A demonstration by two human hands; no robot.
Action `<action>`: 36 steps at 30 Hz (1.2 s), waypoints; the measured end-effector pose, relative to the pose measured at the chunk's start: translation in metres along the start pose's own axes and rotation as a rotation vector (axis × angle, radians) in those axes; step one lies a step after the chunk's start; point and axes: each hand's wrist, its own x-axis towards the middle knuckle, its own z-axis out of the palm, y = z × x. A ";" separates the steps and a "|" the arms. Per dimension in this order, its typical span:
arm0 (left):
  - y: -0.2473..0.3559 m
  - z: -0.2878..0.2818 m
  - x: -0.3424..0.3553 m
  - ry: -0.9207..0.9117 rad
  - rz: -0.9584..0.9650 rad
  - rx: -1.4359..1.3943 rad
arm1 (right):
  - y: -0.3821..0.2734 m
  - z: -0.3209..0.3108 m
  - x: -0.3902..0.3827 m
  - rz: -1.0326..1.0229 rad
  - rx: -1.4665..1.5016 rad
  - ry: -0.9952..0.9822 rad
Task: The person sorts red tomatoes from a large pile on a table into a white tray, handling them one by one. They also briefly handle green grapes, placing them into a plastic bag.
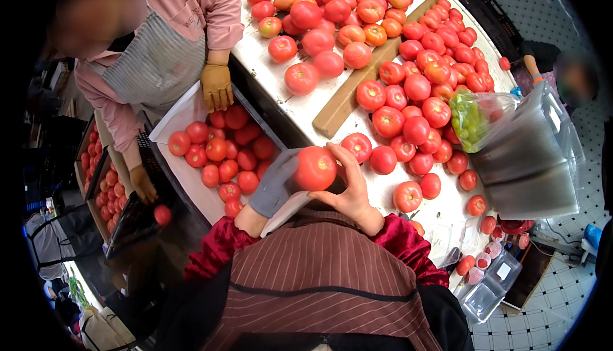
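My left hand, in a grey glove, and my bare right hand are both closed around a large red tomato in front of my apron. A lined crate of tomatoes sits just beyond my left hand, partly hidden by it. To the right of and beyond my right hand, many loose tomatoes lie on a white table, split by a cardboard strip.
A co-worker in pink sleeves and gloves leans over crates at left, a tomato below one glove. Clear bags, a bag of green fruit and plastic trays are at right. Another person is at far right.
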 end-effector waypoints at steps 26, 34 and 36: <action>-0.040 -0.069 -0.131 0.679 0.446 0.339 | -0.011 0.113 0.003 -0.314 0.278 -0.706; -0.164 -0.193 -0.267 1.421 0.948 -0.255 | -0.026 0.128 0.001 -0.066 0.308 -0.805; -0.193 -0.234 -0.311 1.390 1.163 -0.958 | -0.034 0.122 0.008 -0.132 0.214 -0.791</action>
